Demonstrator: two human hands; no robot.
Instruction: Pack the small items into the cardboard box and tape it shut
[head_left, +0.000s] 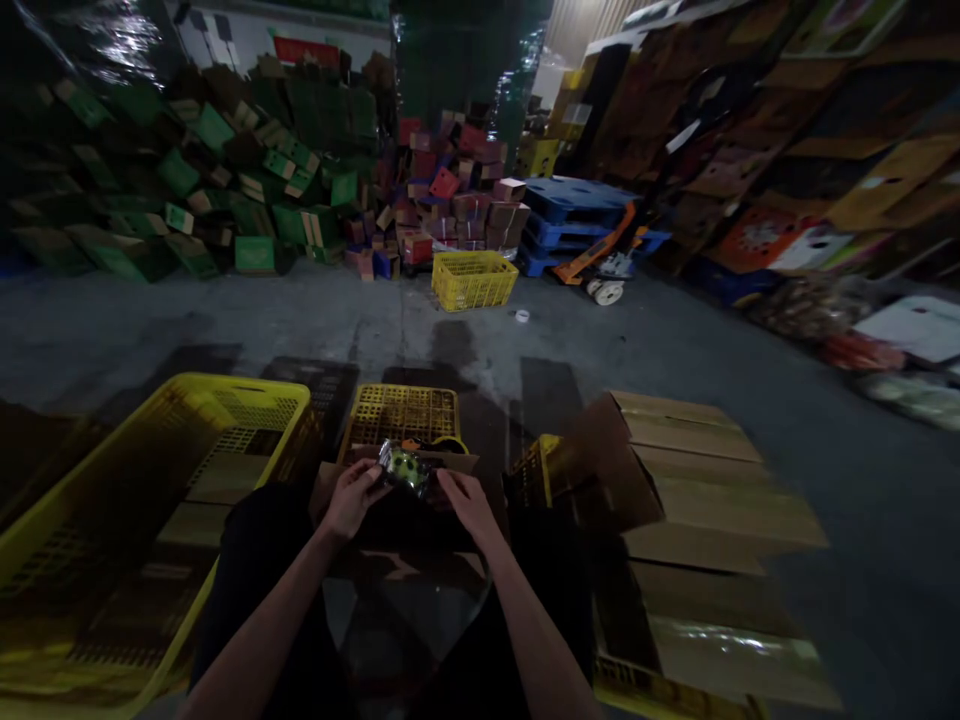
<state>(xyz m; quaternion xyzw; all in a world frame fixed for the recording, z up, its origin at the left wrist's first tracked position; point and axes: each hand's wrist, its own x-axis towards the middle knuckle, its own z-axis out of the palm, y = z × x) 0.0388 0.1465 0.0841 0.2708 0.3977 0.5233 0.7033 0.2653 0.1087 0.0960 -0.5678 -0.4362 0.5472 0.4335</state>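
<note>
Between my two hands is a small clear plastic packet [405, 468] with something green and dark-spotted inside, its film shining. My left hand [351, 502] pinches the packet's left end. At the right end, the fingers of my right hand [465, 505] are curled against the packet's edge. Both hands are over a cardboard box [420, 566] with raised flaps between my knees; its inside is too dark to make out. Just beyond the packet stands a yellow crate [405, 408] with a slotted top, and a small orange-and-black item [412, 445] lies by its near edge.
A large yellow crate [296, 400] with cardboard boxes inside is at my left. On my right, flattened cartons [697, 480] lie over another yellow crate [544, 455]. Farther off are a yellow basket [474, 280], blue pallets [574, 205], an orange pallet jack [607, 250] and heaped boxes [255, 253].
</note>
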